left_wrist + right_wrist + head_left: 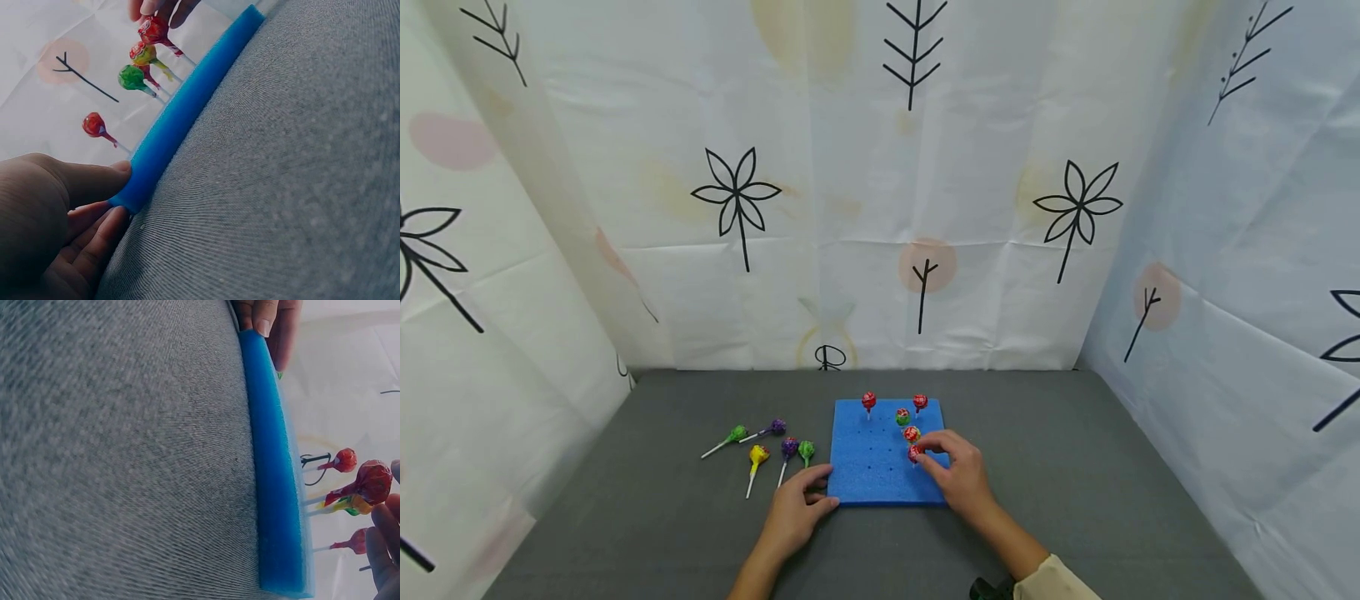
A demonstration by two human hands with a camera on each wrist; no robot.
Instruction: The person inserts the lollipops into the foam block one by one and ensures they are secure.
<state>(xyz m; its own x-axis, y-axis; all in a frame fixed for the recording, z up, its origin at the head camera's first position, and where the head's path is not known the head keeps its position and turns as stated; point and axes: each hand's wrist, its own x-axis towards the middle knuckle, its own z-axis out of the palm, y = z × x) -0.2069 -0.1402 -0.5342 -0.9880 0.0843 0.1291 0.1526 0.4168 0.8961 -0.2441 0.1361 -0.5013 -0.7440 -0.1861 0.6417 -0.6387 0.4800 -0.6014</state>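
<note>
Lollipop (914, 453) with a red wrapper is being pinched by the fingers (934, 450) of the right hand (962, 479), its stick being held at the blue foam board (872, 467) near the board's right edge. The same red head is being seen in the left wrist view (153, 29), gripped from above by fingertips, and in the right wrist view (374, 481) just beside those fingers. Whether the stick is seated in a hole cannot be told.

The board is being steadied on the grey worktop (1075, 500) by the left hand (796, 508): its thumb is being laid on the board's near left corner, with the other fingers curled loosely against the edge below.

Four more lollipops are being kept upright in the board: a red one at the back left (868, 401), a red one at the back right (920, 402), a green one (902, 415) and a red-and-yellow one (912, 433). Five loose lollipops are lying on the worktop to the left of the board: green (737, 433), purple (777, 427), yellow (758, 455), purple (788, 447) and green (806, 450).
</note>
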